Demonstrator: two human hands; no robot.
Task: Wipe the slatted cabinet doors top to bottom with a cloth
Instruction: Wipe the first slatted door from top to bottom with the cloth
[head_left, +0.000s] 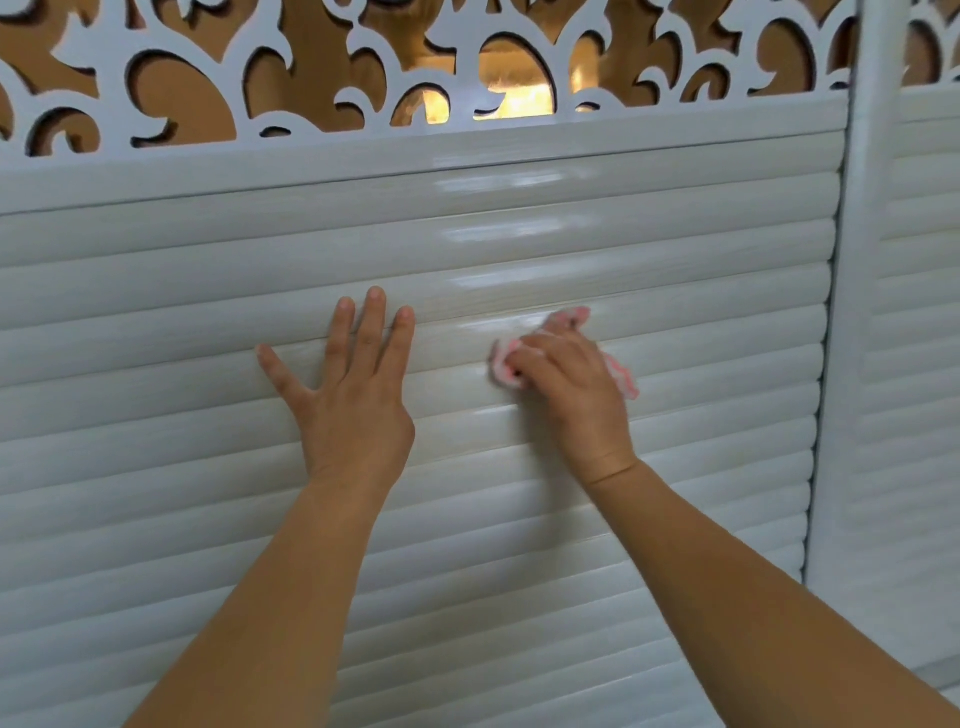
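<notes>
Here, we list what we see, largest first, with the risk each carries.

Slatted door (208, 519): glossy white slats fill most of our view; we judge the grooves between them could trap grime if the wipe only skims the crests.
Second door (914, 364): right of the upright frame post (852, 260), no hand on it; we risk forgetting it.
Fretwork panel (156, 78): just above the top slat, and a high stroke could snag the cloth there.
Left hand (353, 395): flat on the slats, fingers spread, bracing; we think it could smear the gloss.
Right hand (571, 384): fingers curled over the cloth, pressing it to the upper slats.
Pink cloth (621, 376): bunched under that hand; bunched so, it may miss strips.
</notes>
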